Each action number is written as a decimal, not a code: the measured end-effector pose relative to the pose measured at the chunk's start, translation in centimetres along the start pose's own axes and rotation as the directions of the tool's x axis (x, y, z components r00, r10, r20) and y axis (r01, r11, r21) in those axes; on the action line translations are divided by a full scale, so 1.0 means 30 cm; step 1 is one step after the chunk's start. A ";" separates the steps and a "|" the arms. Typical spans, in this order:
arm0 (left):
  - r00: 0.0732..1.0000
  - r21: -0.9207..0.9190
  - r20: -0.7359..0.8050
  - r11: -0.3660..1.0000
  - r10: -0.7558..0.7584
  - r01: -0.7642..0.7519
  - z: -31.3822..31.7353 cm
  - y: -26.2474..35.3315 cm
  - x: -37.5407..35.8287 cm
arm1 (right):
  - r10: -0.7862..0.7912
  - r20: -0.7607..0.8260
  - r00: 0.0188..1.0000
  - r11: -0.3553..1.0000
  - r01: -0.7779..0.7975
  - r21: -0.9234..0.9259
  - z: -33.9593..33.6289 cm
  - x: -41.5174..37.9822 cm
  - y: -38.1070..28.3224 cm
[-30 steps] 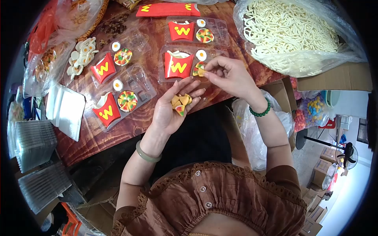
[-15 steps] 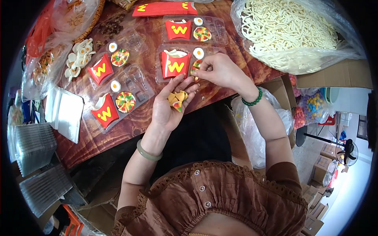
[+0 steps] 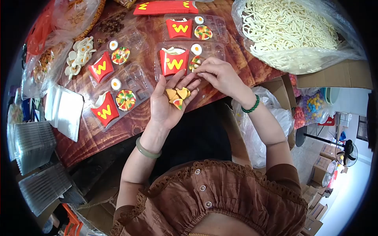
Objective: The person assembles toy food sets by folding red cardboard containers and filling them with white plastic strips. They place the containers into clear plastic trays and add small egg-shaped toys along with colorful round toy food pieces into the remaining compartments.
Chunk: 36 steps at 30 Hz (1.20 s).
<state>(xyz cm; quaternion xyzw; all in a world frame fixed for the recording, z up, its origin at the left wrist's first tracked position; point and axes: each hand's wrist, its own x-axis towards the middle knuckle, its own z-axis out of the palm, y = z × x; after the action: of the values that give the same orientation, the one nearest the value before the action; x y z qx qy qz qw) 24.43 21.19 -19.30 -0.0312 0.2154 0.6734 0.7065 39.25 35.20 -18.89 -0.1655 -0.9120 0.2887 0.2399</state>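
Observation:
My left hand [image 3: 167, 104] is palm up with its fingers spread, holding several small toy pizza slices [image 3: 177, 103]; most show a plain yellow-brown side, one a coloured topping. Above its fingertips, my right hand [image 3: 220, 76] is pinched at the edge of a clear plastic tray [image 3: 214, 49]. What lies between those fingers is hidden. Beside them a partly formed toy pizza [image 3: 194, 63] shows in the tray, half covered by the hand. The same tray holds a red fries box [image 3: 173, 63] with a yellow mark and pale toy fries, and a toy fried egg [image 3: 196, 49].
Three more filled trays surround it, one with a toy pizza [image 3: 126, 100]. Loose toy eggs [image 3: 80, 55] lie at left, near stacked clear trays [image 3: 34, 143]. Flat red boxes [image 3: 165, 8] lie at the back. A bag of pale toy fries [image 3: 289, 29] stands at right.
My right hand has lowered slightly and its fingertips have shifted at the tray's edge. The left palm has opened out more, showing the pizza slices more fully.

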 end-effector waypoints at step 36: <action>0.995 0.267 -0.094 0.963 -0.012 0.037 0.048 -0.059 0.032 | 0.337 0.023 0.941 0.739 -0.279 0.613 -0.059 -0.051 -0.071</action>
<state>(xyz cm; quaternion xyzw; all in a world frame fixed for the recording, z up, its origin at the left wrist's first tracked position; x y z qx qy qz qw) 26.53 22.41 -18.76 0.0314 0.3364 0.6270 0.7019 41.12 33.65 -16.85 -0.2408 -0.7187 0.5939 0.2697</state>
